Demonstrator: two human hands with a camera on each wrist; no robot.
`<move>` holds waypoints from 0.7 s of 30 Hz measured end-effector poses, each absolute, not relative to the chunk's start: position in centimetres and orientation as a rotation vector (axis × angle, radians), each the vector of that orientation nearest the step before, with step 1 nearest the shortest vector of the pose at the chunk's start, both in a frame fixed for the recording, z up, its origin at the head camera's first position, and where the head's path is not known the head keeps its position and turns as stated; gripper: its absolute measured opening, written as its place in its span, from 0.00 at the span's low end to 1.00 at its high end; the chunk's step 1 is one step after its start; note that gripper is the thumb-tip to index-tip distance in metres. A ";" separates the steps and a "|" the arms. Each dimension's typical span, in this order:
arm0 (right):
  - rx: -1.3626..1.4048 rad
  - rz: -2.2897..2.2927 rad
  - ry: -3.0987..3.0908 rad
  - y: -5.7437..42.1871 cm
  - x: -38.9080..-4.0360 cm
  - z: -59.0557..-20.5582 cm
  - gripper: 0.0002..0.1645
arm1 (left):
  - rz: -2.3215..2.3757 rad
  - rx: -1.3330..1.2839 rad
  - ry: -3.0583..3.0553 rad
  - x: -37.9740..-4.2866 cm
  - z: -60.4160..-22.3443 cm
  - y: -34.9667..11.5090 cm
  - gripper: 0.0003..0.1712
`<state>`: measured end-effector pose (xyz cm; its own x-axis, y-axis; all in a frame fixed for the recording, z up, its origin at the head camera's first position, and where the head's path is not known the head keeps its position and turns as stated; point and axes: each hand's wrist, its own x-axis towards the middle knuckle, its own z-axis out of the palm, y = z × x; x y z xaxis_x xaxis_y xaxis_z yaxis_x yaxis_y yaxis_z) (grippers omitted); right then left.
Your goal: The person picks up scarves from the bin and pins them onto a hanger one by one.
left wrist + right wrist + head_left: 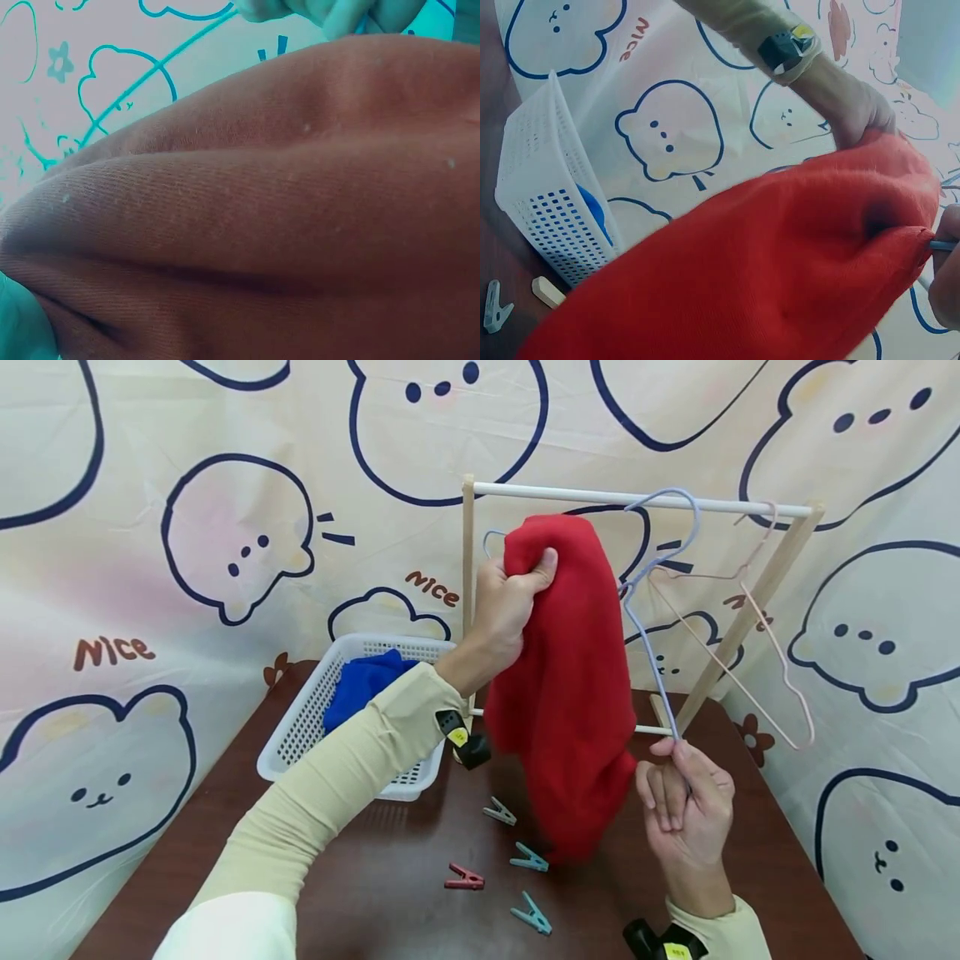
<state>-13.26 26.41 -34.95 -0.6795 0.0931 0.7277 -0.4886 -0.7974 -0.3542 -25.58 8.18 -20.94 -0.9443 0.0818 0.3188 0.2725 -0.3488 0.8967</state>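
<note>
- Head view: your left hand (506,602) grips the red cloth (562,693) near its top, thumb in front; the cloth hangs in the air above the table (375,877).
- Your right hand (693,802) pinches the blue hanger (651,653) low on one side, just beside the cloth; its hook shows in front of the rack's rail.
- In your right wrist view, the hanger's bar meets the cloth's edge at your fingers.
- Dark brown and faintly glossy, the table bears the rack (570,493) at its back, with the pink hanger (784,662) on the rail's right part.
- Left of the rack sits the white basket (303,718), blue cloth (367,681) inside.
- Four clothespins, grey (500,812), red (465,877) and two blue (531,858), lie nearer you.
- Around you, a pale curtain (240,543) carries outlined bears and "Nice".
</note>
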 end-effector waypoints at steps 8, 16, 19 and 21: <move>1.039 2.459 -0.806 26.5 -13.7 -34.8 0.30 | -2.468 -0.298 -1.747 -26.5 -23.0 7.8 0.13; 1.007 2.451 -0.851 26.9 -14.0 -34.8 0.29 | -2.432 -0.181 -1.886 -27.3 -25.7 8.2 0.12; 1.013 2.449 -0.858 26.9 -14.1 -34.9 0.28 | -2.375 -0.198 -1.959 -27.6 -26.3 8.7 0.13; 1.026 2.441 -0.865 26.9 -14.2 -34.9 0.28 | -2.337 -0.219 -2.017 -27.7 -26.6 9.1 0.12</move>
<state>-14.21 26.85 -34.91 -0.6743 0.0836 0.7337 -0.5271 -0.7503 -0.3990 -27.72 9.06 -26.61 -0.9889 0.0570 0.1375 0.1276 -0.1501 0.9804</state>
